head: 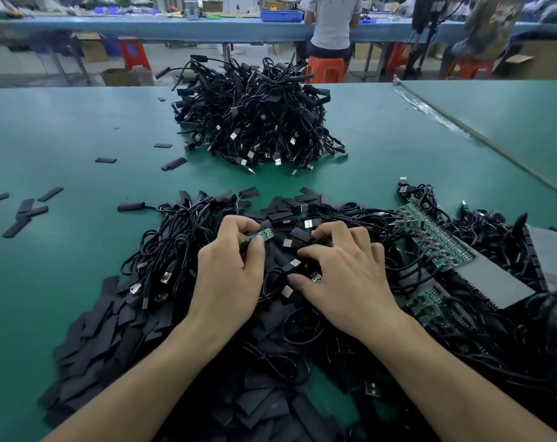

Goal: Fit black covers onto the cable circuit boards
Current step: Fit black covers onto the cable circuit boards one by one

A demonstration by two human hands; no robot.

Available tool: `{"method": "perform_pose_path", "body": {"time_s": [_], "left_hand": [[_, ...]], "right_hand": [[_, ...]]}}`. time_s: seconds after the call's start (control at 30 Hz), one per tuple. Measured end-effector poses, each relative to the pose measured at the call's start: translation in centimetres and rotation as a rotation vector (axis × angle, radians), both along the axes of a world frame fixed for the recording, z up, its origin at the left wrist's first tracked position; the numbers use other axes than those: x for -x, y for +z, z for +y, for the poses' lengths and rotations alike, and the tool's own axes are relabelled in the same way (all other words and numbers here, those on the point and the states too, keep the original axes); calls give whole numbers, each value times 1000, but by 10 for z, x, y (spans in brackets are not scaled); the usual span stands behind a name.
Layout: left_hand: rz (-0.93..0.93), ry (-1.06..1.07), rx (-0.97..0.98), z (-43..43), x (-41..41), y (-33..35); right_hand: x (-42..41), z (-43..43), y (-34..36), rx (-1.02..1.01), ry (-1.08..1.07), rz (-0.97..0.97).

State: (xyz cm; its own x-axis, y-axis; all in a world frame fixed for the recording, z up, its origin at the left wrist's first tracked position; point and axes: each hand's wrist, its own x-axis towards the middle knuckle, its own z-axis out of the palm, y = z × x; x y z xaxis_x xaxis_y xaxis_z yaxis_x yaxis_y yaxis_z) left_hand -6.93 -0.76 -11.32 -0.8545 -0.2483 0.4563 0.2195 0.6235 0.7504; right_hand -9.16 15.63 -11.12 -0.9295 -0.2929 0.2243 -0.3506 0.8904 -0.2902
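The left hand [229, 275] pinches a small green circuit board [262, 235] between thumb and curled fingertips, holding it just above the tangle of cables [175, 244] near the middle of the table's near edge. The board's far end pokes out past the fingertips, tilted up and away.

The right hand [344, 272] lies just beside it, back upward, its fingers bent down into the same tangle. The fingertips touch flat black pieces there, but I cannot tell whether they have hold of any.

Black covers [111, 339] lie heaped along the near edge, spreading under both forearms and out to the left. More are scattered singly toward the left edge of the green table [63, 129].

Toward the right edge, a strip of circuit boards [430, 237] with cables attached rests on a grey sheet [494, 282].

Well apart from the hands, toward the far edge, stands a tall mound of cables [255, 122] with silver plugs showing along its near side.

Beyond the table, a person [331, 20] sits on an orange stool [325, 69] at another bench.
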Motion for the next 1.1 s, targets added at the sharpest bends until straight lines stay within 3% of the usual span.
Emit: {"method": "perform_pose_path", "body": {"time_s": [0.27,0.57,0.87,1.1], "left_hand": [[27,-6,-27,1,-3,1],[-8,26,-143,-2,-1,0],[-2,7,-143,-3,-1,0],[40,-49,-109,0,-2,-2]], "right_hand": [[0,-1,2,54,-4,-33],[-9,0,10,-89,26,-27],[-8,-1,7,-24,59,16],[-8,2,11,725,-4,175]]}}
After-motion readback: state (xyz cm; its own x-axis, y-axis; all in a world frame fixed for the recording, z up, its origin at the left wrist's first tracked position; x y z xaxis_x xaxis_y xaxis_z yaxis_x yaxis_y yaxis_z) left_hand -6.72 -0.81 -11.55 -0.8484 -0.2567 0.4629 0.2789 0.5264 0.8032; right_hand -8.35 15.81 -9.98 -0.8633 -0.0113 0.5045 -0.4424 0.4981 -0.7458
